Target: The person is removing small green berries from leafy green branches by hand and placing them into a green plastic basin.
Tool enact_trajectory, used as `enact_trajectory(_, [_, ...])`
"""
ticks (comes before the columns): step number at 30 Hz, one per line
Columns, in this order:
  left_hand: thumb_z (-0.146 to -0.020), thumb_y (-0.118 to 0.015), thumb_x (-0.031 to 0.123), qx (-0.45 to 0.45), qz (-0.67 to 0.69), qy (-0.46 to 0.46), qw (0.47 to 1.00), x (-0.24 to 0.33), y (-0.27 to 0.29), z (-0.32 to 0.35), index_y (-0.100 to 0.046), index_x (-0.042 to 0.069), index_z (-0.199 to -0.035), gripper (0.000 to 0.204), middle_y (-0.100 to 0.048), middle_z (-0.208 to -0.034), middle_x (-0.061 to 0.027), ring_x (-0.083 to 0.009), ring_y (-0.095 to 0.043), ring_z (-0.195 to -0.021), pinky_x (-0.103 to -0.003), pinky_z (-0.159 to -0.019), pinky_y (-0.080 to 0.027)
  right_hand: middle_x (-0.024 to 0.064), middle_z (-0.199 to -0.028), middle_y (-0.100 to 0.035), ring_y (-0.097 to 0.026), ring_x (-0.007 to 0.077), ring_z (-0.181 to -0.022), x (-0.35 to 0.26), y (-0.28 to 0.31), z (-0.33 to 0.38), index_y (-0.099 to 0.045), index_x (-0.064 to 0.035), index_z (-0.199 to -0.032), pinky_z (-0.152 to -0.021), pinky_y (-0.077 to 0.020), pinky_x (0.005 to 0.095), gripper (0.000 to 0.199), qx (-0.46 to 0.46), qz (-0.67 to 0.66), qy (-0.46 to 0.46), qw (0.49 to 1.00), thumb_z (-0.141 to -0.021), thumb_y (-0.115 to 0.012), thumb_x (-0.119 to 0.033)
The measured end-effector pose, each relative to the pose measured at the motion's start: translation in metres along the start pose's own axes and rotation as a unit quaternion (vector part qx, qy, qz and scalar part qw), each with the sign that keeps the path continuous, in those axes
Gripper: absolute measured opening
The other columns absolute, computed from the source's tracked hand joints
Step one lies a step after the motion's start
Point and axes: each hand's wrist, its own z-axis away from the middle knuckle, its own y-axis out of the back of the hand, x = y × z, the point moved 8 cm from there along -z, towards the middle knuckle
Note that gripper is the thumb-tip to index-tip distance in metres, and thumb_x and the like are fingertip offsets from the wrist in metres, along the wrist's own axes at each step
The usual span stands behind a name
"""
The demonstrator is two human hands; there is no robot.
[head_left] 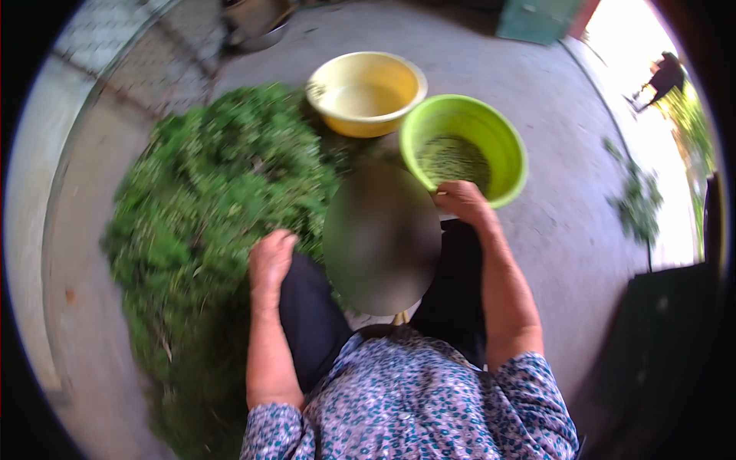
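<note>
Grey floor (563,161), yellow basin (354,127), greenery (222,184) (heaped)

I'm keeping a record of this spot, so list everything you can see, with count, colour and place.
Leafy heap: one, green, floor on the left
Yellow basin: one, yellow, top centre
Green basin: one, lime green, right of the yellow one
Small pieces: many, dull green, inside the green basin
Loose sprig: one, green, floor on the right
Boxy object: one, teal, top right
Distant person: one, dark clothing, far right
Floor: one, grey, throughout
Blurred oval: one, centre, contents hidden
Patterned shirt: one, blue and white, bottom
Left hand: one, bare, beside the heap
Right hand: one, bare, at green basin's near rim
</note>
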Motion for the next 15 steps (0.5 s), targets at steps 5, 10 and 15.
enact_trajectory(5, [-0.079,-0.062,0.027,0.099,-0.006,-0.115,0.988,0.018,0.005,0.057,-0.058,0.007,-0.109,0.036,-0.054,-0.115,-0.0119,-0.0304,-0.052,-0.104,-0.037,-0.088,-0.043,0.0094,-0.068,-0.058,-0.056,0.0153,-0.055,-0.011,0.008,0.010,-0.060,0.0007,-0.094,-0.055,-0.0464,0.0293,0.025,0.002,-0.060,-0.036,0.998,-0.075,-0.058,-0.015])
enact_trajectory(10, [-0.086,-0.054,0.031,0.097,0.199,-0.027,0.975,-0.022,0.003,0.109,-0.046,0.006,-0.123,0.046,-0.047,-0.124,-0.0164,-0.0324,-0.045,-0.113,-0.036,-0.094,-0.038,0.0074,-0.069,-0.058,-0.057,0.0141,-0.058,-0.031,0.000,0.010,-0.059,-0.0001,-0.096,-0.056,-0.0451,0.0274,0.024,-0.013,-0.066,-0.025,0.997,-0.077,-0.056,-0.014])
enact_trajectory(15, [-0.086,-0.055,0.020,0.083,0.206,0.164,0.961,-0.115,-0.030,0.154,-0.059,0.000,-0.104,0.027,-0.063,-0.095,-0.0157,-0.0228,-0.062,-0.086,-0.030,-0.076,-0.047,0.0056,-0.067,-0.057,-0.054,0.0124,-0.056,-0.039,-0.001,0.012,-0.059,-0.0004,-0.097,-0.055,-0.0432,0.0256,0.025,-0.007,-0.049,-0.013,0.999,-0.079,-0.053,-0.016])
